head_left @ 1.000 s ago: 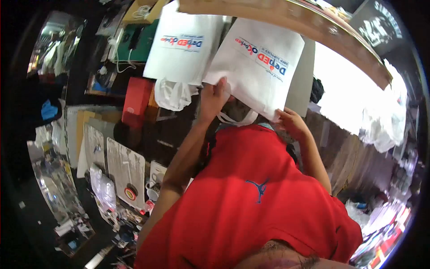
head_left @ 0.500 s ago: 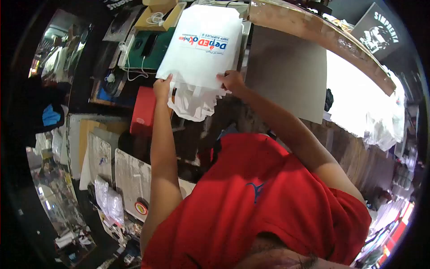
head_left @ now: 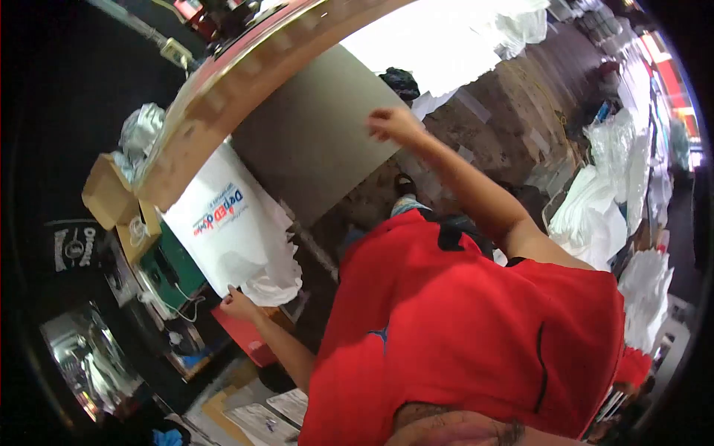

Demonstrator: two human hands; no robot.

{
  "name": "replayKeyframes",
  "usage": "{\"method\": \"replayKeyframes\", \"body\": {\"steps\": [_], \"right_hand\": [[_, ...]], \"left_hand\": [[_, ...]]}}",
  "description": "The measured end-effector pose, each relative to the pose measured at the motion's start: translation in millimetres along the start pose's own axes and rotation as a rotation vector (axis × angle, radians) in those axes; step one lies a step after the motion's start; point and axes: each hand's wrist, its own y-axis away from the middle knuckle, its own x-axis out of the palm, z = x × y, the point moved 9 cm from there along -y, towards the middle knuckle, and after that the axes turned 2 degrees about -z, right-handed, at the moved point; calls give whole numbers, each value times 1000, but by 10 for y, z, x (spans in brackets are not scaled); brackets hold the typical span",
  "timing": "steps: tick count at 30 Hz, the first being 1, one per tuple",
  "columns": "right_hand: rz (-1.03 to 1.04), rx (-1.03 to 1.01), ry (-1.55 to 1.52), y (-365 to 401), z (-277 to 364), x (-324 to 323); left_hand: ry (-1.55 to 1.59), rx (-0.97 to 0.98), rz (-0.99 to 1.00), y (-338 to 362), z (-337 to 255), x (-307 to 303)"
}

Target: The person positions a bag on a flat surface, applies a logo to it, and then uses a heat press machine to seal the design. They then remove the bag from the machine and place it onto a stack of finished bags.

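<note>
A white printed bag (head_left: 230,223) with red and blue lettering lies at the left, its handles bunched at the near end. My left hand (head_left: 242,305) is closed at the bag's near corner, thumb and fingers pinching its edge. Off to the right, my right hand (head_left: 398,126) is in the air, clear of the bag, over the edge of a large grey board (head_left: 320,126). Its fingers are loosely bent and slightly blurred, and nothing shows in them.
A curved brown-edged shelf (head_left: 245,97) crosses above the bag's far end. An open cardboard box (head_left: 111,193) and a green board (head_left: 175,267) with a white cable stand left. A red box (head_left: 245,334) is below my left hand. White sheets (head_left: 431,44) and a black plastic bag (head_left: 400,83) lie beyond my right hand.
My right hand has let go of the bag and moved away to the right. My left hand stays at its corner. The view has turned to the right.
</note>
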Motion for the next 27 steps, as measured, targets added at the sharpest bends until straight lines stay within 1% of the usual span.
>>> {"method": "replayKeyframes", "body": {"steps": [1,2,3,4,5,6,7,8,9,10,11,12,13,14,16,17,18,19,20,21,22,23,24,25,26,27], "right_hand": [[-157,-78,-52,-300,-392,-570],[-302,-44,-132,-333,-634,-1093],[-476,-42,97,-388,-866,-1625],[-643,-35,330,-415,-1037,-2061],[-701,2,367,-431,-1164,-2344],[-759,41,405,-447,-1257,-2597],[-735,80,423,-533,-1349,-2777],[-749,82,410,-629,-1412,-2950],[-855,9,510,-689,-1404,-3127],[-963,-64,611,-739,-1386,-3283],[-891,-34,685,-908,-1480,-3365],[-753,49,745,-1119,-1646,-3433],[-693,101,766,-1235,-1773,-3464],[-635,156,787,-1339,-1909,-3461],[-646,171,686,-1528,-2136,-3528],[-554,220,631,-1618,-2259,-3542],[-596,205,575,-1547,-2211,-3551],[-597,200,396,-1698,-2383,-3502],[-533,238,475,-1660,-2401,-3506],[-611,230,241,-1294,-2019,-3545],[-669,162,86,-1566,-2306,-3505],[-720,85,-67,-1827,-2615,-3469],[-669,-26,-104,-1149,-1852,-3568],[-621,-114,43,-700,-1467,-3580],[-869,-75,-14,-414,-1391,-3633],[-896,-33,0,-106,-1324,-3590]], "left_hand": [[-38,83,-37,126,-264,-72],[-76,165,-77,246,-491,-117],[106,235,6,340,-645,86],[105,313,114,620,-1108,168],[172,466,188,810,-1367,365],[290,483,325,1098,-1703,522],[372,472,464,1356,-1964,717],[388,510,561,1646,-2244,859],[541,476,652,2072,-2653,885],[431,542,701,2295,-2795,1071],[399,541,788,2656,-3102,1123],[411,584,853,2974,-3319,1228],[424,626,920,3281,-3525,1337],[426,653,933,3555,-3707,1423],[419,673,1168,4187,-4038,1672],[422,710,1212,4433,-4220,1764],[435,638,1370,4742,-4315,1898],[432,568,1549,5112,-4379,2028],[418,505,1662,5366,-4410,2191],[392,441,1788,5622,-4442,2375],[336,294,1803,5806,-4476,2543],[355,148,1876,5939,-4419,2858],[419,-16,2005,6119,-4504,2912],[448,-225,1993,6284,-4628,2878],[544,-445,2093,6388,-4646,3110],[641,-711,2050,6435,-4676,3336]]}}
